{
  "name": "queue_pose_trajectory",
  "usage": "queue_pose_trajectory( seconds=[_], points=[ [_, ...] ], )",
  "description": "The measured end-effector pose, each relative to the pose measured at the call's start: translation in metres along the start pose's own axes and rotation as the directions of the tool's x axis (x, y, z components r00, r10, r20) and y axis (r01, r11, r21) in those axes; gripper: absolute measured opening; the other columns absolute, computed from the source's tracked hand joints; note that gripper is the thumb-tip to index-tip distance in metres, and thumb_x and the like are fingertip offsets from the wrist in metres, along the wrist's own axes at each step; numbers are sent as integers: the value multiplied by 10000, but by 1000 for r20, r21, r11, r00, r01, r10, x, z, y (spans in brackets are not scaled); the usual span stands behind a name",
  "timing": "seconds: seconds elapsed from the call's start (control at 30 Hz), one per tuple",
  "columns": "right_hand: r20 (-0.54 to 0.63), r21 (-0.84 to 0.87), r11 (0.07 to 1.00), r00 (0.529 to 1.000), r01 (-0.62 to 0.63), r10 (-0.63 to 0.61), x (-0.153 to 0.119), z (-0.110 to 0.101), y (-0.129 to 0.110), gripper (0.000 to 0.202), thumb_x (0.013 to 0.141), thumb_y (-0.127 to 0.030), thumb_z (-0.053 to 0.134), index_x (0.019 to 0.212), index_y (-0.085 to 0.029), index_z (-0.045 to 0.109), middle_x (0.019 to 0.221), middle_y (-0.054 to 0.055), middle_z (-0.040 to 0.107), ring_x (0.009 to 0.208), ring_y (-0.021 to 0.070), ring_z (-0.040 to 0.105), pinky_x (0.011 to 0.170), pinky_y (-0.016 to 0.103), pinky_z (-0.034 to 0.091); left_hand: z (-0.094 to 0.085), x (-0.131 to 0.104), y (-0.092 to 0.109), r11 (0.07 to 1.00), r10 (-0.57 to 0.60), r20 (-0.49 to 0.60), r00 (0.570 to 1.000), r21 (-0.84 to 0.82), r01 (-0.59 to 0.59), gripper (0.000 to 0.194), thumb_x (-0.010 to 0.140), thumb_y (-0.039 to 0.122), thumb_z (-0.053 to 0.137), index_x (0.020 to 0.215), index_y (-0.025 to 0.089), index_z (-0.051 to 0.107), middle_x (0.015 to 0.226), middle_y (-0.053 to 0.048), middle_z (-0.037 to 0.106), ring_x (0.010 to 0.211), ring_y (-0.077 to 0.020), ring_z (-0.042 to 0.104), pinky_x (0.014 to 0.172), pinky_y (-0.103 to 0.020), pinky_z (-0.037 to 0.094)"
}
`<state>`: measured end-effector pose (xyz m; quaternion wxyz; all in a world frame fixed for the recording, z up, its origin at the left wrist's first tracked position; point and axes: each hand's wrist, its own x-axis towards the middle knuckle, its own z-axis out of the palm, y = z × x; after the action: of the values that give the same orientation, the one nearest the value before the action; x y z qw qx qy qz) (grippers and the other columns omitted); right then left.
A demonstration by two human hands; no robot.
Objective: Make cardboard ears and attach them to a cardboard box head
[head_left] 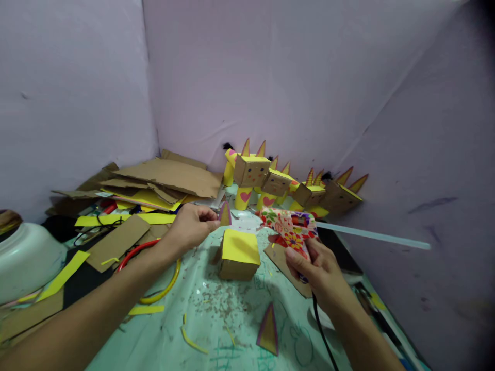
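Between the fingertips of my left hand [196,225] is a small cardboard triangle [225,214] with a purple edge. My right hand [315,265] grips a hot glue gun [288,226] covered in flowered wrapping, its nozzle pointing left toward the triangle. A long translucent glue stick [375,236] sticks out of its back, and a black cord [323,330] hangs below. Under and between both hands sits a small cardboard box [240,255] with a yellow top. Nearer to me, a second purple-edged triangle [268,330] lies flat on the green table cover [166,340].
Several cardboard animal figures [253,170] with pointed ears stand along the back wall. Stacked cardboard sheets [174,175] lie at the back left. A white rounded pot [27,263] stands far left, near yellow strips [65,275] and a red-and-yellow ring [164,291]. Scraps litter the cover.
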<state>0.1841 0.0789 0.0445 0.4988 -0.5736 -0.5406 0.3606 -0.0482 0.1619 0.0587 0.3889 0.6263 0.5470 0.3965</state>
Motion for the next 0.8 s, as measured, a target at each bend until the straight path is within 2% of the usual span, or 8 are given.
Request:
queue_pose_trajectory(
  seconds=[0.1, 0.23, 0.3, 0.37, 0.57, 0.8],
  points=[
    [45, -95, 995, 998, -34, 39, -5, 1, 8, 285, 745, -426, 646, 856, -165, 614, 573, -24, 529, 498, 118, 464, 443, 222, 366, -1, 1, -4, 1000, -23, -1, 1000, 20, 23, 125, 535, 268, 608, 507, 146, 604, 437, 50, 486, 439, -87, 384, 440, -210, 285],
    [167, -111, 992, 985, 54, -35, -6, 7, -3, 293, 751, -362, 636, 976, -174, 648, 641, 13, 581, 596, 176, 550, 567, 292, 477, -1, 3, -7, 999, -18, -10, 1000, 47, 19, 134, 540, 278, 604, 526, 146, 621, 454, 46, 492, 453, -96, 395, 453, -221, 290],
    [229, -116, 987, 970, 107, -78, -2, 11, -14, 245, 736, -348, 636, 920, -186, 659, 689, 33, 615, 650, 198, 582, 641, 322, 504, -2, 4, -8, 998, -11, -15, 1000, 60, 12, 129, 548, 271, 596, 537, 147, 630, 459, 45, 492, 454, -98, 399, 459, -227, 297],
    [292, -122, 986, 954, 109, -70, 4, 12, -25, 200, 727, -353, 633, 849, -196, 651, 733, 41, 637, 676, 203, 600, 677, 335, 514, -3, 5, -9, 997, -4, -21, 1000, 75, 5, 124, 557, 264, 592, 547, 148, 636, 465, 40, 499, 453, -103, 402, 460, -234, 301],
    [412, -168, 986, 910, 18, 53, 21, 14, -46, 165, 675, -316, 664, 773, -208, 587, 749, 24, 656, 693, 193, 628, 682, 317, 524, -5, 8, -16, 994, 46, -29, 999, 104, -43, 114, 592, 261, 602, 556, 159, 637, 485, 17, 545, 480, -124, 449, 484, -248, 338],
    [455, -285, 956, 887, 63, 77, 30, 17, -53, 118, 673, -291, 648, 710, -196, 588, 675, 8, 643, 684, 207, 622, 613, 293, 502, -3, 9, -22, 987, 113, -48, 992, 120, -107, 116, 623, 250, 580, 561, 167, 632, 517, 1, 577, 507, -134, 480, 481, -248, 328]
  ],
)
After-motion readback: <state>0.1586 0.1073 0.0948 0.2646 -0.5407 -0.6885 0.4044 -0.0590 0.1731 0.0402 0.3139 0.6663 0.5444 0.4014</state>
